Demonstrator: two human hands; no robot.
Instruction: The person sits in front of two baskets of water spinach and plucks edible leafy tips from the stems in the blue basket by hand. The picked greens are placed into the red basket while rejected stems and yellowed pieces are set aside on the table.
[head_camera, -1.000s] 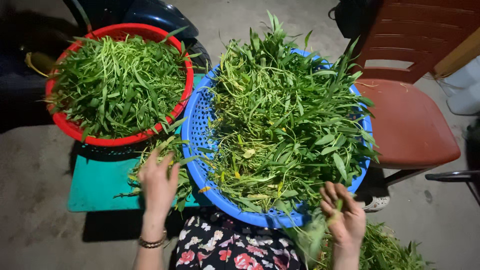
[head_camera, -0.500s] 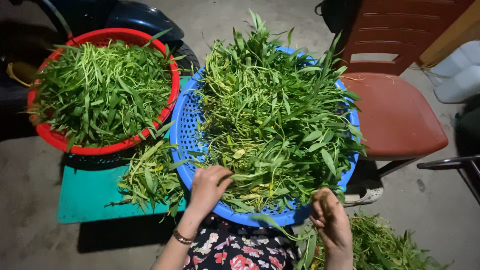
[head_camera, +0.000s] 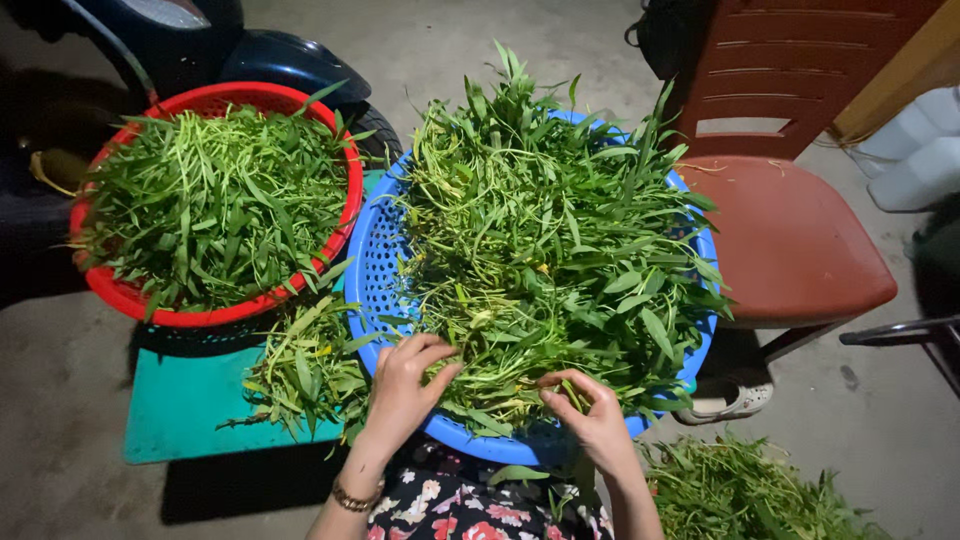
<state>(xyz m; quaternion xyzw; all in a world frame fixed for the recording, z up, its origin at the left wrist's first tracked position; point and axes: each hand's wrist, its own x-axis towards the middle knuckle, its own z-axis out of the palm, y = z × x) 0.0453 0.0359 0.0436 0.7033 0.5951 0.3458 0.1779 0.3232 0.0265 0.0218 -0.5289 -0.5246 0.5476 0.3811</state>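
Observation:
A blue perforated basket (head_camera: 372, 262) in front of me is heaped with long green leafy stems (head_camera: 545, 250). My left hand (head_camera: 403, 385) rests on the near edge of the heap, its fingers curled around a few stems. My right hand (head_camera: 590, 415) pinches stems at the near rim of the same basket. To the left, a red basket (head_camera: 120, 292) holds trimmed green stems (head_camera: 215, 200). A small loose pile of greens (head_camera: 305, 370) lies on a teal low table (head_camera: 185, 405) between the two baskets.
A red-brown plastic chair (head_camera: 790, 225) stands to the right of the blue basket. More greens (head_camera: 760, 490) lie on the concrete floor at the lower right. A dark scooter (head_camera: 250, 50) is behind the red basket. A sandal (head_camera: 725, 400) lies under the chair.
My left hand moved right from the loose pile on the teal table onto the blue basket's heap. My right hand came up from the lower right to the basket's near rim.

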